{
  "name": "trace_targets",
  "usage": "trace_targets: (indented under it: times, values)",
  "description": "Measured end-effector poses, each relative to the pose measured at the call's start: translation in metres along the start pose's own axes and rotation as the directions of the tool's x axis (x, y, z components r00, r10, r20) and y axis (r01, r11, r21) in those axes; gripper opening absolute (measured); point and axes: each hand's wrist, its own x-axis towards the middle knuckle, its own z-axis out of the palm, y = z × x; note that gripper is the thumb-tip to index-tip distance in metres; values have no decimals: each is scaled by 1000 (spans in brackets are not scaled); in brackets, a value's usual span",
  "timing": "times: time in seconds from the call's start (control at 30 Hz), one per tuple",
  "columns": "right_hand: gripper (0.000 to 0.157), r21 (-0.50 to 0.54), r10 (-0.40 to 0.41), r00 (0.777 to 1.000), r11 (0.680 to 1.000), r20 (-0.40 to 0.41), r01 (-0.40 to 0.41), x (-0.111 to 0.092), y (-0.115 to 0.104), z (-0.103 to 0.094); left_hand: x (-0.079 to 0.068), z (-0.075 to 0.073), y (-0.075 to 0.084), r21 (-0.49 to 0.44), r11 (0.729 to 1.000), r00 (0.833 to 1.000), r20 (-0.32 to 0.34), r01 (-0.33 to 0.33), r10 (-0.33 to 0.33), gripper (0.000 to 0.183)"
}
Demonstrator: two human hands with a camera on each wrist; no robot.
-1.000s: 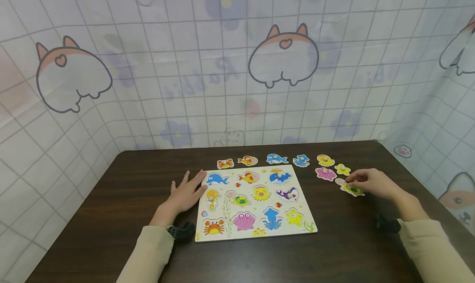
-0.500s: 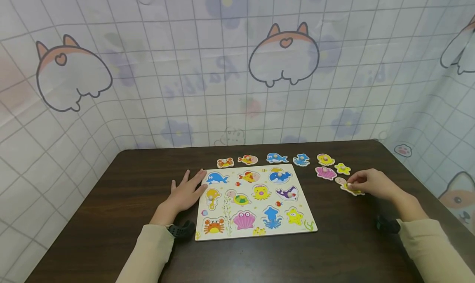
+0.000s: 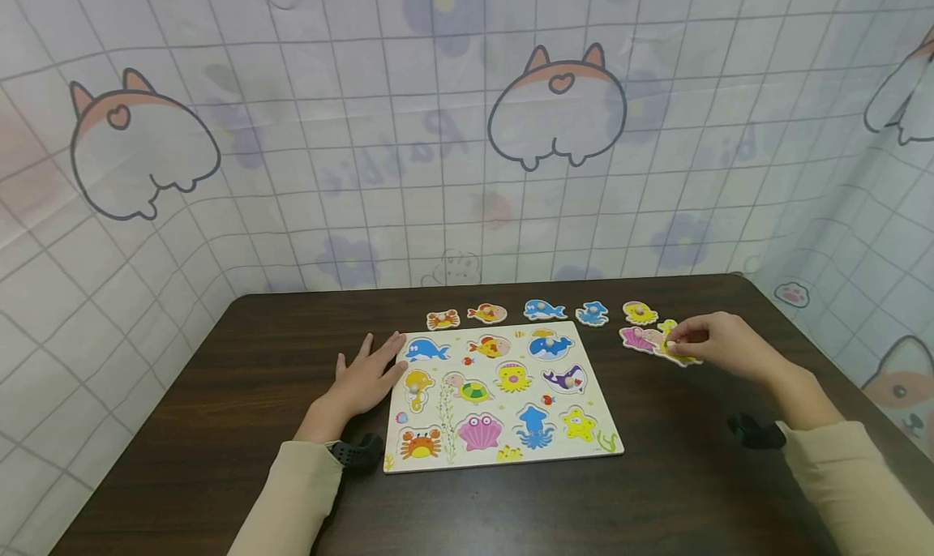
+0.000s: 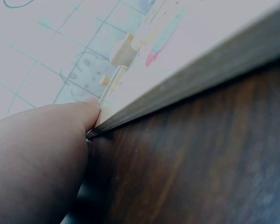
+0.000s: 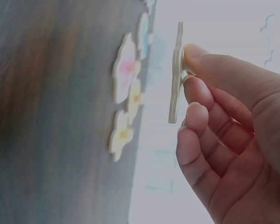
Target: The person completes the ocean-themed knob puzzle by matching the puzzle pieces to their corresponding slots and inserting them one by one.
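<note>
My right hand (image 3: 722, 345) pinches the knob of a turtle puzzle piece (image 3: 677, 356) between thumb and fingers. In the right wrist view the turtle piece (image 5: 176, 81) shows edge-on, raised above the dark table. From the head it overlaps the pink shell piece (image 3: 633, 339) and the yellow starfish piece (image 3: 667, 326). My left hand (image 3: 365, 382) lies with fingers spread at the left edge of the white sea-animal puzzle board (image 3: 600, 406). The left wrist view shows part of this hand (image 4: 42, 154) at the board's corner.
Behind the board, a crab piece (image 3: 443, 320), a fish piece (image 3: 486, 314), a whale piece (image 3: 544, 310) and a squid piece (image 3: 592, 314) form a row. A yellow octopus piece (image 3: 640, 313) lies to their right. A seahorse piece (image 3: 417, 387) sits in the board. A patterned curtain (image 3: 409, 175) hangs behind the table.
My right hand has lifted the turtle piece off the table and moved it slightly back and left, over the shell and starfish. The left hand has stayed in place.
</note>
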Motion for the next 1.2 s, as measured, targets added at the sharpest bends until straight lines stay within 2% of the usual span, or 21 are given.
trace_targets:
  times: [0.2, 0.5, 0.63, 0.93, 1.2]
  values:
    - [16, -1, -68, 998, 998, -11, 68, 4, -23, -1, 0, 0, 0, 1, 1000, 1000, -6, 3, -3, 64]
    - [15, 14, -128, 992, 992, 10, 128, 12, -54, 6, -2, 0, 0, 5, 1000, 1000, -15, 1, -1, 64]
    - [9, 38, -172, 985, 985, 19, 171, 15, -67, 10, -2, 0, 0, 0, 1000, 1000, -15, -6, 6, 64]
    - [9, 83, -263, 963, 963, 64, 258, 30, -98, 29, 0, 0, -1, 5, 1000, 1000, -8, -4, 4, 64]
    - [8, 132, -282, 952, 955, 119, 266, 47, -121, 51, -3, -1, 0, -3, 1000, 1000, -3, -6, 6, 64]
